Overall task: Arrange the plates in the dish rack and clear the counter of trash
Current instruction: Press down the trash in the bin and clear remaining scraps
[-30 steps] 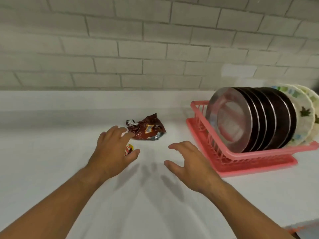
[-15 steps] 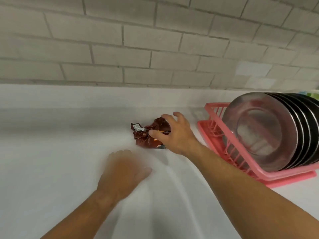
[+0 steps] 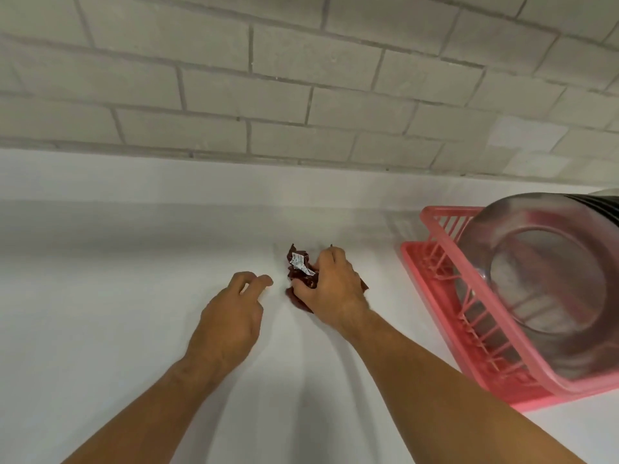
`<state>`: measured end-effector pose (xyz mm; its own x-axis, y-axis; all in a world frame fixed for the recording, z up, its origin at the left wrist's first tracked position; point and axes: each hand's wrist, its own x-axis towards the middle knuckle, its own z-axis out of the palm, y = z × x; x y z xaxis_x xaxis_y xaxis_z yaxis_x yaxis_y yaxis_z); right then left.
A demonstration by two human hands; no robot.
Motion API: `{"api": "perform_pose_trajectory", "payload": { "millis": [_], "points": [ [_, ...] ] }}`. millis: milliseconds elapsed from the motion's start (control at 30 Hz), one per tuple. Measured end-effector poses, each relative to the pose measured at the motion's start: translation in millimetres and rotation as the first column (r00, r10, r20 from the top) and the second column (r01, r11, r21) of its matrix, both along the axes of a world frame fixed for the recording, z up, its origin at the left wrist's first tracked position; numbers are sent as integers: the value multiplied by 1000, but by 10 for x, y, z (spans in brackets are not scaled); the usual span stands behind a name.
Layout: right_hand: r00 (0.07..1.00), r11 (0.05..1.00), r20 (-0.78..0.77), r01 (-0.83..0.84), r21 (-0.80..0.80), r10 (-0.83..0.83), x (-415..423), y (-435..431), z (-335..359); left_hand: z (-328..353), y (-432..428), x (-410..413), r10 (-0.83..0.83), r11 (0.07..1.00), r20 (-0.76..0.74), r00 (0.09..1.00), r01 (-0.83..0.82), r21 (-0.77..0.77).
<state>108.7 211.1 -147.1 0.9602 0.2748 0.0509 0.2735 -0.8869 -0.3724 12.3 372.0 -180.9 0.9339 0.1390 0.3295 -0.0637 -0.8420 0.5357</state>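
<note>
A crumpled dark red wrapper [image 3: 300,270] lies on the white counter [image 3: 117,329] near the back. My right hand [image 3: 331,293] grips it from the right, fingers curled over the top and thumb under its near edge. My left hand [image 3: 231,316] hovers just left of it, palm down with curled fingers; whatever is beneath them is hidden. At the right stands a pink dish rack [image 3: 435,229] holding several steel plates [image 3: 549,279] on edge, the front one facing me.
A grey brick wall [image 3: 301,78] rises behind the counter's white upstand. The rack sits on a pink drip tray [image 3: 412,259] close to my right forearm. Bare white counter stretches to the left and toward me.
My right hand reached forward and closed on the red wrapper. My left hand moved up beside it. A small wrapper seen under the left hand earlier is out of sight. The view shifted left.
</note>
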Motion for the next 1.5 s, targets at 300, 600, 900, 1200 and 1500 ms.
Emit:
{"api": "perform_pose_trajectory", "payload": {
  "millis": [300, 600, 900, 1200, 1500],
  "points": [
    [996, 991, 65, -74, 108, 68, -307, -231, -79, 83, -18, 27, 101, 993, -57, 993, -105, -63],
    [979, 967, -58, -202, -156, 195, -624, -553, 69, 288, -96, -29, 148, 975, -141, 979, -168, -143],
    [978, 827, -86, 205, 524, -189, -1154, -942, 350, 538, -851, -465, -255, 926, -202, 946, 179, -333],
    [868, 529, -444, 276, 802, 220, -1676, -1385, 607, 737, -1449, -749, -432, 881, -192, 881, 367, -298],
    [928, 471, -351, 256, 845, 125, -2208, -2536, 786, 991, -2078, -1100, -458, 889, -263, 849, 432, -153]
  ]
}}
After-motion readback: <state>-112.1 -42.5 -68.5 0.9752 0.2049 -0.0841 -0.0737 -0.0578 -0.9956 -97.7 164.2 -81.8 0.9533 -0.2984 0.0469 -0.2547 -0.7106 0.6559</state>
